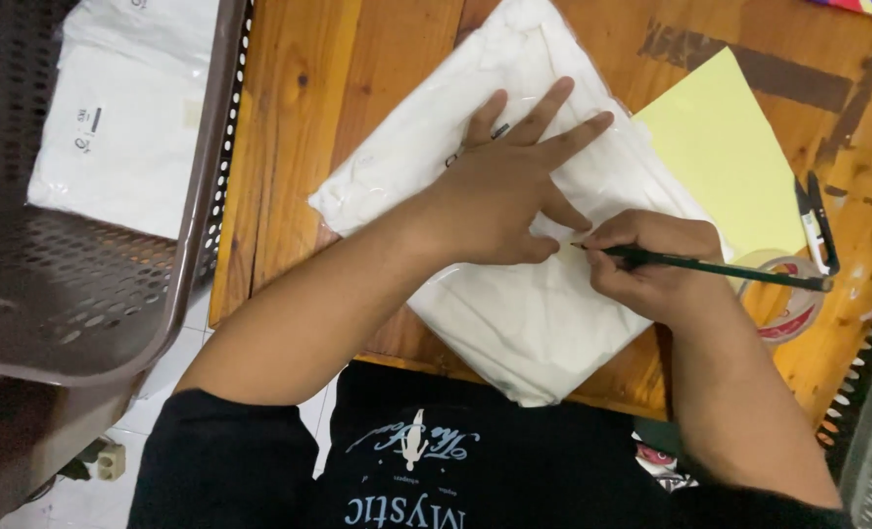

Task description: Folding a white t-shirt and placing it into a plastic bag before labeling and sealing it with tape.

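A white folded garment in a clear plastic bag (524, 313) lies on the wooden table (299, 147), tilted diagonally. My left hand (504, 186) presses flat on the bag with fingers spread. My right hand (651, 264) grips a dark green pencil (720, 267), its tip touching the bag just beside my left thumb.
A yellow sheet of paper (725, 157) lies to the right of the bag. A roll of tape (793, 299) and two pens (813, 225) sit near the table's right edge. A brown perforated plastic basket (93, 284) at left holds more bagged white garments (122, 137).
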